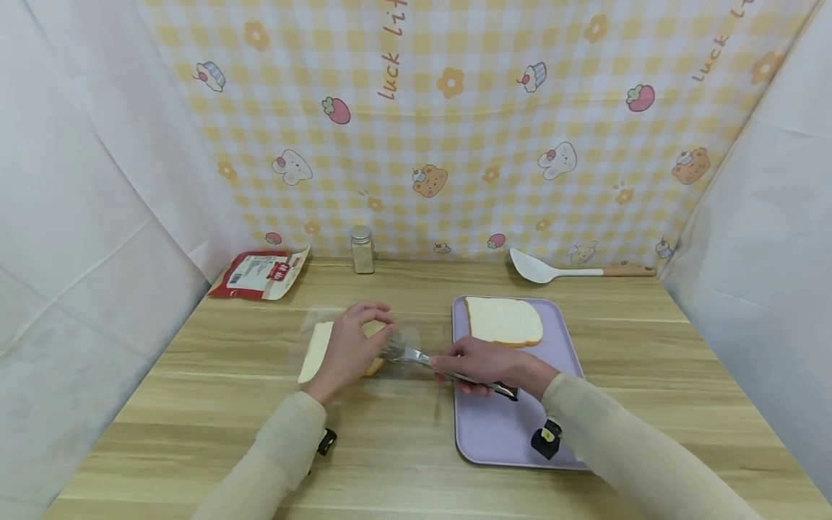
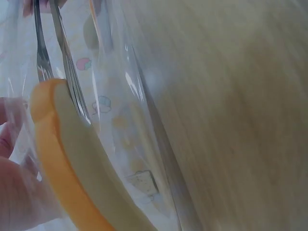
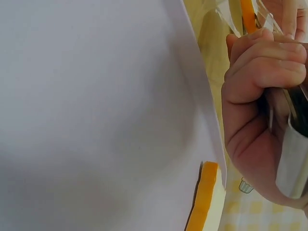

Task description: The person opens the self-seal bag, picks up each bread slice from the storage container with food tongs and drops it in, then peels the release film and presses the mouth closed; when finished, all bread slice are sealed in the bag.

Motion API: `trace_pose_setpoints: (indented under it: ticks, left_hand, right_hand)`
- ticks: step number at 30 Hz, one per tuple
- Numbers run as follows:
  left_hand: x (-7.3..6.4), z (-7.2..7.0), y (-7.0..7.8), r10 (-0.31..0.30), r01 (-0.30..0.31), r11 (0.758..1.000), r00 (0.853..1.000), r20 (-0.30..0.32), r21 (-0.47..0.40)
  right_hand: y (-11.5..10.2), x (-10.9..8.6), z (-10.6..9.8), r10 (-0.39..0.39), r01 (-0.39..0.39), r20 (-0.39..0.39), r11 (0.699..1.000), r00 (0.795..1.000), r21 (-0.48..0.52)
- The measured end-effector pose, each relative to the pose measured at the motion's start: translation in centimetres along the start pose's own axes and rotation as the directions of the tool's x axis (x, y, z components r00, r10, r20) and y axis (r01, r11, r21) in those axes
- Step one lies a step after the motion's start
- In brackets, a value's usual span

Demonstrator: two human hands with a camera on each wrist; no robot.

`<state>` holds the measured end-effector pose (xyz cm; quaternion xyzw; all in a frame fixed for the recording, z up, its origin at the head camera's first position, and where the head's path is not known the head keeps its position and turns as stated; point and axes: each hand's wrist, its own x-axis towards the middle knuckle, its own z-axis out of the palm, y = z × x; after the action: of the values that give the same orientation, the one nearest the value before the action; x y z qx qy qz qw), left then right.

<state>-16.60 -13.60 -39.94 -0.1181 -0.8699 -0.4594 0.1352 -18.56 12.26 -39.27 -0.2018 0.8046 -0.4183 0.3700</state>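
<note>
My left hand [image 1: 357,343] grips a clear plastic bag [image 1: 416,332] left of the tray, near its mouth. Inside the bag is a white bread slice [image 1: 315,352] with an orange-brown crust, partly covered by the hand. My right hand [image 1: 484,361] holds metal tongs [image 1: 416,355], fingers curled round the handle above the tray's left edge. In the left wrist view, the two forked tips of the tongs [image 2: 77,91] stand on either side of the slice's end [image 2: 72,154]. Fingers of the left hand [image 2: 19,187] show beside the crust through the plastic.
A lilac tray [image 1: 513,440] lies at the right, with another bread slice [image 1: 505,321] at its far end. Behind it is a white spatula [image 1: 536,269] with a wooden handle. A shaker jar [image 1: 362,250] and a red-and-white packet [image 1: 260,274] stand at the back left.
</note>
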Motion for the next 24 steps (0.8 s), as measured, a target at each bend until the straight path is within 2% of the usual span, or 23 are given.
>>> trace_pose_setpoints:
  ticks: [7,13,18,24]
  left_hand:
    - [0.03,0.18,0.05,-0.007,0.007,1.000,0.999,-0.039,0.005]
    - [0.09,-0.03,0.01,-0.012,0.012,1.000,1.000,0.003,0.020]
    - [0.13,-0.21,-0.06,-0.029,0.027,0.999,0.999,0.040,0.045]
    - [0.19,-0.49,0.01,-0.054,0.051,0.997,0.997,0.056,0.050]
  right_hand:
    - [-0.10,0.19,0.79,0.056,-0.056,-0.035,0.998,0.998,-0.009]
    - [0.21,0.19,1.07,0.069,-0.070,-0.052,0.997,0.996,-0.030]
    - [0.39,0.24,1.02,0.068,-0.069,-0.025,0.997,0.997,-0.031]
    - [-0.22,-0.27,0.48,0.097,-0.097,0.000,0.994,0.995,-0.044]
